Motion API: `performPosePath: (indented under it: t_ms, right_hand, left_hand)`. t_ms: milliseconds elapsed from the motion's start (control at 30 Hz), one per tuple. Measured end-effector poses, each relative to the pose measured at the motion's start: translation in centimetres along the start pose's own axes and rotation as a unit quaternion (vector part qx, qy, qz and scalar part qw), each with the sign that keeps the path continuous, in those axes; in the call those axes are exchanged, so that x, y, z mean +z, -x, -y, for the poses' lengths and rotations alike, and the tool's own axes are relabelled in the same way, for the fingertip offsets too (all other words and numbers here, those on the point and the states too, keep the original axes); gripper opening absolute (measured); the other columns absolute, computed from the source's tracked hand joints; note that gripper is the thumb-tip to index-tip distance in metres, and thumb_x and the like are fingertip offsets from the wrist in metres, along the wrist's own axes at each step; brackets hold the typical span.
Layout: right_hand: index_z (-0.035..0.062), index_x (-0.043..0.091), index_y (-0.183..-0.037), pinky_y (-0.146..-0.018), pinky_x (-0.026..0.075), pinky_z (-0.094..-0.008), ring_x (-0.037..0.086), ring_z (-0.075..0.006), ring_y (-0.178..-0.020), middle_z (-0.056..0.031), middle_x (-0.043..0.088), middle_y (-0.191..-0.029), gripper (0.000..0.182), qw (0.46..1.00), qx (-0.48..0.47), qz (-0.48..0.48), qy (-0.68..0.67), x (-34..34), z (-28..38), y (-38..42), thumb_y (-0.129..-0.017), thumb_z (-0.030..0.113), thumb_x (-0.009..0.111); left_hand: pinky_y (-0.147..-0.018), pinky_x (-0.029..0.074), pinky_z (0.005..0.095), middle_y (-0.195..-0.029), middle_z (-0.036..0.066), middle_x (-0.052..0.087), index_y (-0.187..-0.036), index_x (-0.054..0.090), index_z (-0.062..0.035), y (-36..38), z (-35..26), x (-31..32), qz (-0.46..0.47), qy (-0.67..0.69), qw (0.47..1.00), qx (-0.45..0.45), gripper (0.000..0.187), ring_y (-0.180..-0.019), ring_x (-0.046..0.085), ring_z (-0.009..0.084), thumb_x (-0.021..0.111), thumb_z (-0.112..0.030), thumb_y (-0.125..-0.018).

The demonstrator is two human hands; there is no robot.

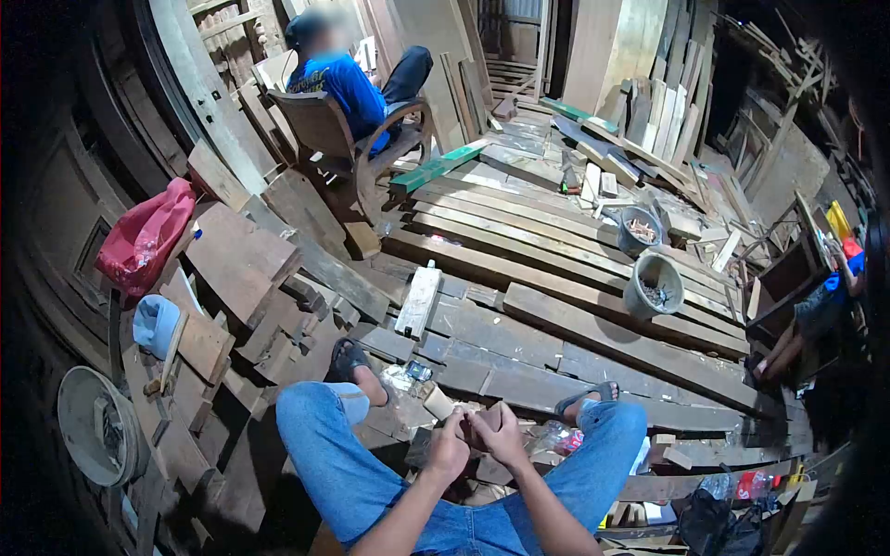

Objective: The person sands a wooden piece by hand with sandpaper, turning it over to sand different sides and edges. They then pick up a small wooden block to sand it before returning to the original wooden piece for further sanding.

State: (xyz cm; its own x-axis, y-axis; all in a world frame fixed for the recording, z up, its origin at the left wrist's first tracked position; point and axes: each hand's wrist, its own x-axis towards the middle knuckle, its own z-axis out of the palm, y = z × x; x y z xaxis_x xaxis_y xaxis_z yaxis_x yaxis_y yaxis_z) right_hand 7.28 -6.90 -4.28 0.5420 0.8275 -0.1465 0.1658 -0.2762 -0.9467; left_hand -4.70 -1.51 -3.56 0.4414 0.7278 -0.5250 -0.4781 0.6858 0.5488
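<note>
Between my knees, my left hand [450,448] and my right hand [501,437] are close together. Both have their fingers closed on a small brown piece [480,424], which looks like wood; the fingers cover part of it. Just beyond my hands a pale wooden block [438,402] lies on the floor, near a small dark shiny object [418,371]. A plastic bottle [560,437] with a red label lies beside my right leg.
Stacked planks [575,296] cross the floor ahead, with two buckets [654,285] on them. A person in blue [338,93] sits in a wooden chair at the upper left; another person [807,324] is at the right edge. Boards and a pail [97,426] stand left.
</note>
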Motion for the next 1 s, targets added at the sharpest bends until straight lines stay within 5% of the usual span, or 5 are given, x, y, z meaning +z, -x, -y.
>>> performPosePath:
  t_ms: [233,433,833,967,1000]
  right_hand:
    - [-0.0011,0.055,-0.093,-0.070,0.051,-0.0407,0.063,-0.0265,-0.076,-0.0179,0.065,-0.085,0.063,0.994,-0.058,0.075,0.058,0.4,-1.8,0.6,-0.078,0.054,0.083]
    - [-0.0018,0.054,-0.099,-0.075,0.050,-0.0423,0.060,-0.0298,-0.079,-0.0192,0.061,-0.087,0.065,0.985,-0.106,0.128,0.048,-0.4,0.5,1.8,-0.081,0.055,0.080]
    - [0.0076,0.045,-0.129,-0.089,0.044,-0.0313,0.052,-0.0154,-0.100,-0.0100,0.055,-0.108,0.064,0.957,0.002,0.235,-0.170,-1.3,3.7,2.6,-0.087,0.043,0.078]
    - [0.0052,0.046,-0.133,-0.074,0.044,-0.0255,0.055,-0.0111,-0.085,-0.0089,0.058,-0.101,0.063,0.594,0.218,0.496,-0.594,-5.4,0.3,5.1,-0.092,0.044,0.073]
    - [0.0033,0.046,-0.135,-0.073,0.045,-0.0254,0.056,-0.0110,-0.084,-0.0081,0.059,-0.102,0.064,0.607,0.190,0.509,-0.580,-6.1,0.9,5.3,-0.091,0.041,0.073]
  left_hand:
    - [-0.098,0.048,0.0350,-0.112,0.007,0.067,-0.120,0.066,-0.0047,0.4,-2.6,2.0,0.023,-0.061,0.997,0.045,0.033,-0.105,0.064,0.0206,0.051,-0.029,-0.104]
    - [-0.061,0.042,0.0294,-0.064,-0.002,0.042,-0.078,0.051,-0.0123,-0.1,-7.5,4.3,0.089,-0.072,0.988,0.105,0.024,-0.061,0.045,0.0103,0.061,-0.015,-0.100]
    - [-0.034,0.038,0.0263,-0.052,-0.001,0.045,-0.075,0.049,-0.0109,-1.6,-14.5,12.4,0.064,-0.188,0.928,0.314,0.032,-0.037,0.046,0.0089,0.062,-0.021,-0.102]
    - [-0.056,0.048,0.0294,-0.064,0.001,0.053,-0.075,0.053,-0.0084,-3.4,-19.3,14.0,-0.065,-0.083,0.906,0.411,0.027,-0.054,0.052,0.0102,0.060,-0.017,-0.100]
    - [-0.070,0.050,0.0310,-0.075,0.004,0.058,-0.082,0.058,-0.0062,-3.0,-20.2,14.3,-0.056,-0.162,0.852,0.494,0.020,-0.069,0.057,0.0122,0.057,-0.016,-0.100]
